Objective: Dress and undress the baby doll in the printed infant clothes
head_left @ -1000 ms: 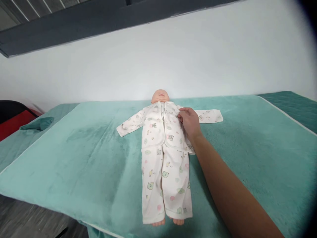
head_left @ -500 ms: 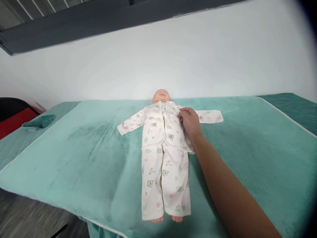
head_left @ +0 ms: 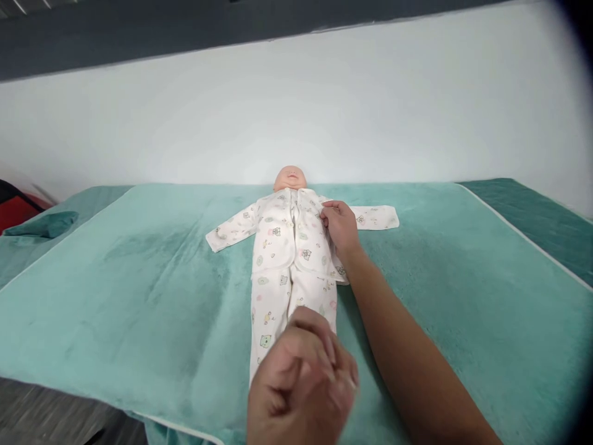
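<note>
A baby doll (head_left: pixel 290 178) lies on its back on a teal blanket (head_left: pixel 139 284), dressed in a white printed top (head_left: pixel 282 235) and matching trousers (head_left: pixel 271 306). My right hand (head_left: pixel 340 226) rests on the doll's chest near its shoulder, fingers curled and pinching the fabric of the top. My left hand (head_left: pixel 303 377) is raised close to the camera over the doll's legs, fingers loosely curled and blurred, with nothing seen in it. It hides the doll's lower legs and feet.
The blanket covers a wide table set against a white wall (head_left: pixel 324 111). A folded dark teal cloth (head_left: pixel 41 225) lies at the far left. A red and black object (head_left: pixel 13 207) shows at the left edge. The table's front edge runs along the bottom left.
My left hand has come up into view over the doll's legs. The view has shifted slightly right and down. My right hand has stayed on the doll's top.
</note>
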`<state>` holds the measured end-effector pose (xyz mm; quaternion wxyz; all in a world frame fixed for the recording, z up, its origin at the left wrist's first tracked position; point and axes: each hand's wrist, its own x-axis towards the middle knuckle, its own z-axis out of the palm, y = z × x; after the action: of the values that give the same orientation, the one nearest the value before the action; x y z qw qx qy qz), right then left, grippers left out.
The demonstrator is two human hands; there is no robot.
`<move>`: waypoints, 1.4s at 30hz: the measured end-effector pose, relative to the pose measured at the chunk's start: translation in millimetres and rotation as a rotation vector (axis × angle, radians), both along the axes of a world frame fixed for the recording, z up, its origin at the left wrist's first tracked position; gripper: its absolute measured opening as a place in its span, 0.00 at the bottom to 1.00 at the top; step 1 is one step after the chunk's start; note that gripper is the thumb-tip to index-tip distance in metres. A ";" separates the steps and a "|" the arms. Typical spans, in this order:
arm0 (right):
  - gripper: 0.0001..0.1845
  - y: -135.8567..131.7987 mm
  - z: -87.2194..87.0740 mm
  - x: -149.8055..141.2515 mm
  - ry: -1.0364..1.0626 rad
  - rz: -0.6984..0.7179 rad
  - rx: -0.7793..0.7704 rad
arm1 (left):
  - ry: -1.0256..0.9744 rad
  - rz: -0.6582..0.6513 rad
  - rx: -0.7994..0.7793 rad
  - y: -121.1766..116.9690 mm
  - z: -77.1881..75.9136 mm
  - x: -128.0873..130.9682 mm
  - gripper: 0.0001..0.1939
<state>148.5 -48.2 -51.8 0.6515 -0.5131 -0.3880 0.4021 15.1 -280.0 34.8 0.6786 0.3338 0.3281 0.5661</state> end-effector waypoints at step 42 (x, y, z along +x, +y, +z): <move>0.09 1.2 -1.5 0.4 -0.028 0.019 -0.020 | -0.075 0.330 -0.217 25.8 -7.8 -14.9 0.09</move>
<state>148.9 -47.0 -53.4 0.6370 -0.5216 -0.3976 0.4050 0.3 -254.2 27.0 0.6203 0.1792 0.4120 0.6429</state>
